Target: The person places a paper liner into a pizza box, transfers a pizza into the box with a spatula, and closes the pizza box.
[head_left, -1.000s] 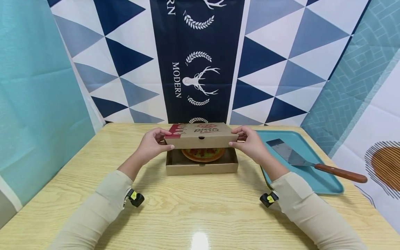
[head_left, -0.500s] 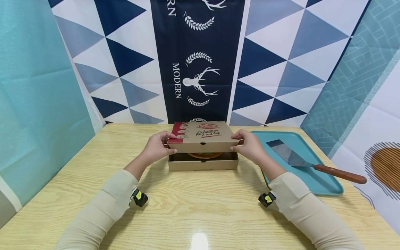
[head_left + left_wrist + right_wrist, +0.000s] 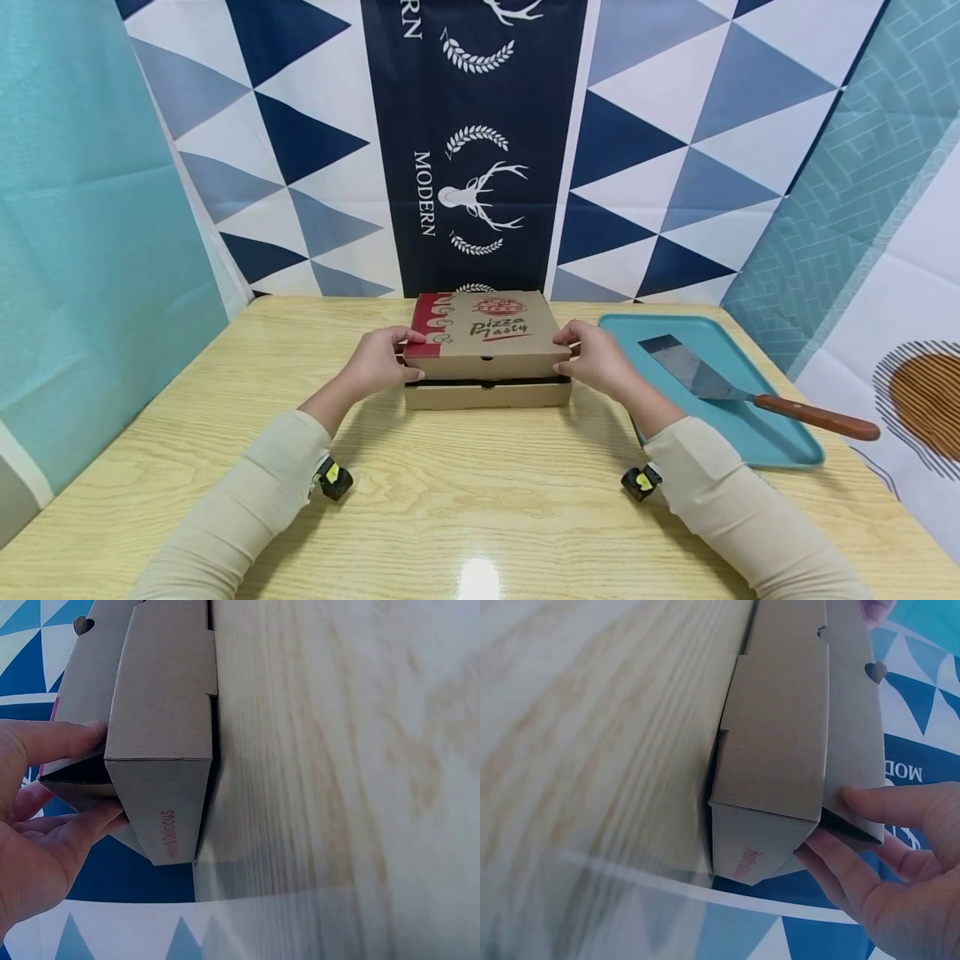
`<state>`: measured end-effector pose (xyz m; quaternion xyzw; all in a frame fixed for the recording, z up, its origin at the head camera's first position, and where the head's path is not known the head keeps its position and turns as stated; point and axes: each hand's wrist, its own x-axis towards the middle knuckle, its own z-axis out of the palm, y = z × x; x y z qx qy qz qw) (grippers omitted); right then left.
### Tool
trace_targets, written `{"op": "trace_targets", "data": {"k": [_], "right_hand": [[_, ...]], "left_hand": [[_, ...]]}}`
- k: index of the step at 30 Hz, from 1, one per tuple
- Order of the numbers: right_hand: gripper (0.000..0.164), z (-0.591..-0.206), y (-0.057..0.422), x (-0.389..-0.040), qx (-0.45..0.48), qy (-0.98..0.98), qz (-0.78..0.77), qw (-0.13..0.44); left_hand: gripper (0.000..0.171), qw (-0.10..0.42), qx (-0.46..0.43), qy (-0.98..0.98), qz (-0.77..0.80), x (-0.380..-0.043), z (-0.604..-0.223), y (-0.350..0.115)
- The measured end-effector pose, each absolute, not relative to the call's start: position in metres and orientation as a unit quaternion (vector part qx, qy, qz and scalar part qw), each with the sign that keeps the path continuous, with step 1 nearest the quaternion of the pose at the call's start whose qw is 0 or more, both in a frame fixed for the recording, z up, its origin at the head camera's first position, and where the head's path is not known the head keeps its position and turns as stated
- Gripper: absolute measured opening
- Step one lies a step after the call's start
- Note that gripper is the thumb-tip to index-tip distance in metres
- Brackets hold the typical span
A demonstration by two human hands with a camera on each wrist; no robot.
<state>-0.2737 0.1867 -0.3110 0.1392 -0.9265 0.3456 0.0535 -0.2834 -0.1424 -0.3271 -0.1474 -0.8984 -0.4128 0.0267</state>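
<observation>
A brown cardboard pizza box (image 3: 487,395) sits at the far middle of the table. Its lid (image 3: 498,327), red along the left and printed "Pizza Tasty", lies almost level over the base with a thin dark gap at the front. The left hand (image 3: 377,362) grips the lid's front left corner, thumb on the front flap and fingers at the side. At the front right corner, the right hand (image 3: 592,360) pinches the lid in the same way. Both wrist views show the lid's corners slightly apart from the base (image 3: 161,690). The pizza inside is hidden.
To the right lies a blue tray (image 3: 780,446) bearing a pizza spatula (image 3: 701,377), whose wooden handle (image 3: 817,416) juts past the tray's right edge. Behind the table (image 3: 480,492) hangs a patterned cloth (image 3: 480,142), close to the box's back.
Both hands have lowered the lid's front edge from well above the base to just over it. The pizza, visible a second ago, is now covered. The tray and spatula stay put.
</observation>
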Motion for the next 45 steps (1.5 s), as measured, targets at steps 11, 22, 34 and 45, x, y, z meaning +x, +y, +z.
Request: {"op": "trace_targets", "data": {"k": [11, 22, 34, 45], "right_hand": [[0.029, -0.309, 0.187, -0.269, 0.155, -0.936, 0.314, 0.047], [0.021, -0.303, 0.181, -0.263, 0.286, -0.928, 0.178, 0.159], [0.010, -0.312, 0.182, -0.265, 0.317, -0.922, 0.143, 0.171], [0.009, -0.317, 0.182, -0.265, 0.313, -0.932, 0.126, 0.133]], "left_hand": [[0.050, 0.019, -0.169, -0.910, -0.378, -0.276, -0.324, -0.143], [0.039, 0.077, -0.228, -0.932, -0.271, -0.269, -0.316, -0.140], [0.020, 0.091, -0.268, -0.932, -0.229, -0.267, -0.320, -0.139], [0.012, 0.092, -0.307, -0.930, -0.180, -0.267, -0.326, -0.139]]}}
